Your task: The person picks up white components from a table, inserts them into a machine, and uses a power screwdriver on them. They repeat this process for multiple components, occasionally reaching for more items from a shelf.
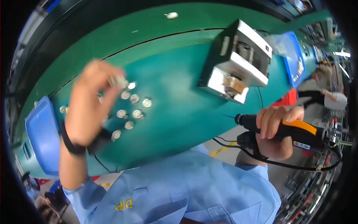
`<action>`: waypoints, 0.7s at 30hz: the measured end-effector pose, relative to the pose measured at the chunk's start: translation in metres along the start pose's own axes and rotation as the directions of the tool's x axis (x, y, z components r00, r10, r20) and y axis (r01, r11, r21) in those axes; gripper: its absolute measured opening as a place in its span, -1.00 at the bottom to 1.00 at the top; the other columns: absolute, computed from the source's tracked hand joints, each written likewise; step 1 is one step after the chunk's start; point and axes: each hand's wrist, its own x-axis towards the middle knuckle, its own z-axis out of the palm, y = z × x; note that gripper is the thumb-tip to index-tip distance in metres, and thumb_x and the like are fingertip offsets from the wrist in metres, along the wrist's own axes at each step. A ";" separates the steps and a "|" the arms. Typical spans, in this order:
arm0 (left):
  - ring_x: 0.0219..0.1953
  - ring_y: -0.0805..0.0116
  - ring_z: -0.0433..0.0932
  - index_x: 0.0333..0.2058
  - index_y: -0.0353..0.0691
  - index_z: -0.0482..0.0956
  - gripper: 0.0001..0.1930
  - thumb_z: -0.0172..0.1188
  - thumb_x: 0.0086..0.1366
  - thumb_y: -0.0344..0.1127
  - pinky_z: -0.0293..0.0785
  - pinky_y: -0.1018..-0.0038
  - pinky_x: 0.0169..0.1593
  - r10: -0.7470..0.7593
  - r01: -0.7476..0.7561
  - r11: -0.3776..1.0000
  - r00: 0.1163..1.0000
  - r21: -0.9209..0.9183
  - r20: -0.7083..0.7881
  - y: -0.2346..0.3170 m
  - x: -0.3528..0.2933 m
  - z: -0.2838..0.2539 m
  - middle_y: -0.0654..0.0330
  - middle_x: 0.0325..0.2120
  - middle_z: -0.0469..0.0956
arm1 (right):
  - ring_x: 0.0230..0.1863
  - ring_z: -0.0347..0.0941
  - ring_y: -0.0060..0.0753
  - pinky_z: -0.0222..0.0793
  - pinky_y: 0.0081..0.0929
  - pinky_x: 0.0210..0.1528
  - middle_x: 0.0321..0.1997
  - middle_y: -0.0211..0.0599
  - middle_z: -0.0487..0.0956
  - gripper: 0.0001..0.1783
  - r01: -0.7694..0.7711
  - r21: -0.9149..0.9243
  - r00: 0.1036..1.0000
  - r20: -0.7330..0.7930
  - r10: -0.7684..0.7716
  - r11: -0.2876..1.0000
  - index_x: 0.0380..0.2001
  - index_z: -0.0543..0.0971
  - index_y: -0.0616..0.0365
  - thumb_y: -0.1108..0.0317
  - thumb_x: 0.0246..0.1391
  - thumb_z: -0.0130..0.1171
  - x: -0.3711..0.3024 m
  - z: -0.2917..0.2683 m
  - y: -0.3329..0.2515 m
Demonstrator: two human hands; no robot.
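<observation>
Blue shirt cloth (179,186) fills the bottom of my view, closest of all, with both forearms rising out of it. My right hand (276,130) is wrapped fully around a black and orange screwdriver (294,132), fingers closed over the orange part, its black tip pointing left toward the bench and its cable (283,164) looping below my wrist. My left hand (89,108) is raised and blurred above the green bench (175,100); thumb and fingertips are pinched on a small silvery part (118,81), though the blur hides just how it sits between them. A black wristband (71,143) circles that wrist. Just beside my fingers, on the bench, lies a loose scatter of round silvery discs (132,108), apart from one another. Left of my forearm sits a blue tray (39,134) at the bench edge. Well to the right of the discs, past bare green mat, stands a black and white boxy fixture (238,61).
</observation>
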 end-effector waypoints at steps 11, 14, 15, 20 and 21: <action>-0.37 0.15 0.51 -0.08 -0.24 0.48 -0.57 0.24 0.01 -0.60 0.51 0.37 -0.29 0.142 -0.125 0.981 0.984 -0.150 0.109 0.019 -0.049 0.147 0.07 -0.27 0.44 | -0.70 0.27 -0.53 0.18 -0.52 -0.57 -0.69 -0.47 0.34 -0.66 0.184 0.062 0.980 -0.092 -0.178 0.981 -0.22 0.31 0.14 0.13 0.16 0.11 0.037 -0.009 -0.010; -0.39 0.26 0.51 -0.12 -0.25 0.48 -0.60 0.29 0.01 -0.55 0.49 0.42 -0.33 0.047 -0.019 0.977 0.991 -0.214 0.128 0.029 -0.048 0.143 0.11 -0.26 0.44 | -0.71 0.27 -0.54 0.18 -0.53 -0.57 -0.69 -0.47 0.34 -0.64 0.125 0.050 0.992 -0.034 -0.124 0.991 -0.24 0.32 0.15 0.11 0.15 0.13 0.039 -0.013 -0.003; -0.41 0.31 0.51 -0.13 -0.25 0.48 -0.62 0.32 0.02 -0.52 0.48 0.44 -0.35 0.004 0.030 0.969 0.990 -0.245 0.140 0.032 -0.046 0.141 0.12 -0.25 0.44 | -0.71 0.26 -0.54 0.18 -0.54 -0.58 -0.70 -0.47 0.34 -0.64 0.118 0.052 0.993 -0.010 -0.117 0.992 -0.25 0.32 0.15 0.11 0.15 0.14 0.040 -0.014 -0.003; -0.39 0.28 0.53 -0.19 -0.29 0.49 -0.69 0.33 0.07 -0.43 0.51 0.41 -0.35 -0.087 0.156 0.935 0.971 -0.317 0.223 0.043 -0.037 0.130 0.12 -0.28 0.41 | -0.71 0.20 -0.63 0.12 -0.62 -0.56 -0.68 -0.50 0.32 -0.69 0.119 0.098 0.963 0.232 -0.138 0.988 -0.27 0.31 0.14 0.13 0.16 0.07 0.050 -0.013 -0.001; -0.42 0.33 0.51 -0.19 -0.28 0.51 -0.68 0.34 0.06 -0.44 0.48 0.45 -0.38 -0.109 0.172 0.936 0.971 -0.308 0.211 0.042 -0.037 0.133 0.13 -0.28 0.42 | -0.71 0.18 -0.65 0.11 -0.63 -0.56 -0.67 -0.51 0.32 -0.70 0.121 0.109 0.949 0.279 -0.147 0.987 -0.27 0.31 0.14 0.14 0.17 0.05 0.053 -0.013 0.000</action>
